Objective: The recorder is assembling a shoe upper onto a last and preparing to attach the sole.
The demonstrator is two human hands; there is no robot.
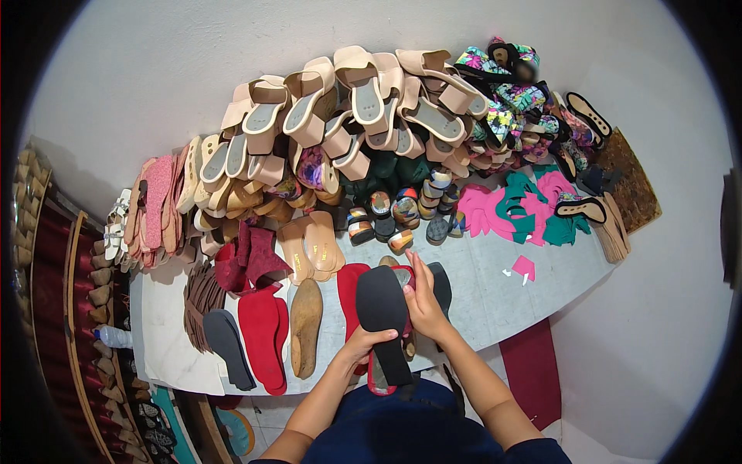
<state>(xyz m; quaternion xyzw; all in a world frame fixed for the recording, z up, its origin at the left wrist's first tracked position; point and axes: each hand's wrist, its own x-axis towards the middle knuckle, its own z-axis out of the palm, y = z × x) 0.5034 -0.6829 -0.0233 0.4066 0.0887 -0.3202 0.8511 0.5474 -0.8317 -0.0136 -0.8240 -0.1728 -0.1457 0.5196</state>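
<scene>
I hold a black shoe sole (pixel 381 296) in front of me, lying over a red-edged shoe piece (pixel 381 380) that shows at the heel and along the toe's right side. My left hand (pixel 366 345) grips its waist, thumb on top and fingers mostly hidden beneath. Along the toe's right edge, the long fingers of my right hand (pixel 423 303) press against the shoe. Below it lie a red sole (pixel 350 290) and another dark sole (pixel 441 286), both partly covered. A wooden shoe last (pixel 306 328) rests to the left.
Beige block-heeled sandals (pixel 308 108) are piled along the wall, with patterned ones (pixel 506 100) at right. Patterned heels (pixel 406 209) stand mid-table. Pink scraps (pixel 485 210) and green scraps (pixel 522 203) lie right. Red soles (pixel 263 340) and grey soles (pixel 227 348) lie left on the white table (pixel 495 298).
</scene>
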